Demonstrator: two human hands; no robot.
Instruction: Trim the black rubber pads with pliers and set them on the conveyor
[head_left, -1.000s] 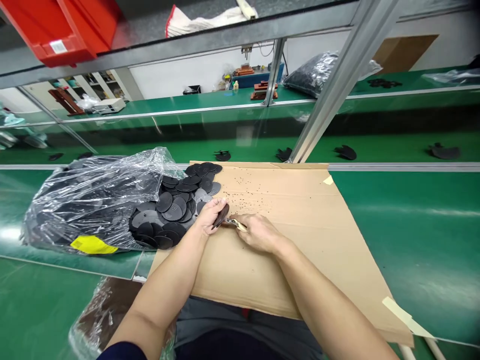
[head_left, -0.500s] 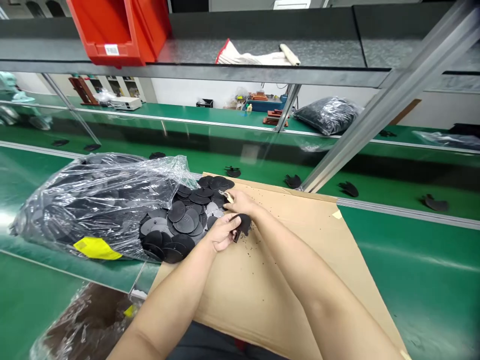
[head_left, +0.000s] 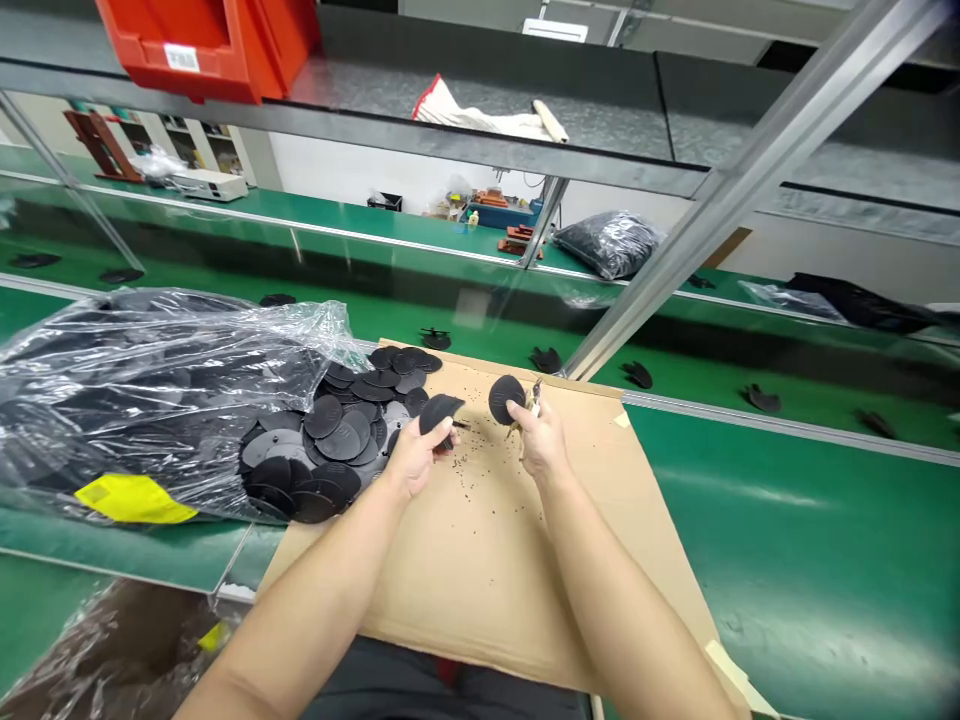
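My left hand (head_left: 415, 455) grips a curved black piece (head_left: 439, 412) between thumb and fingers, just right of the pile. In my right hand (head_left: 541, 435) is a round black disc (head_left: 507, 399), pinched under the thumb, along with a small tool whose metal tip shows above the fingers; its exact kind is unclear. Both hands are above a brown cardboard sheet (head_left: 480, 590) strewn with tiny black bits. A heap of black discs (head_left: 341, 440) spills from a clear plastic bag (head_left: 157, 390) on the left.
Several black pieces lie on the green belt (head_left: 480, 345) behind the cardboard. A slanted metal post (head_left: 675, 260) rises at the right. Overhead, a shelf holds a red bin (head_left: 217, 50) and white gloves (head_left: 480, 115). A plastic-lined box (head_left: 112, 650) stands at the lower left.
My right hand has moved right, away from my left hand, and now holds a disc. My left hand still has the curved piece. The view has shifted, and pieces on the belt appear farther left.
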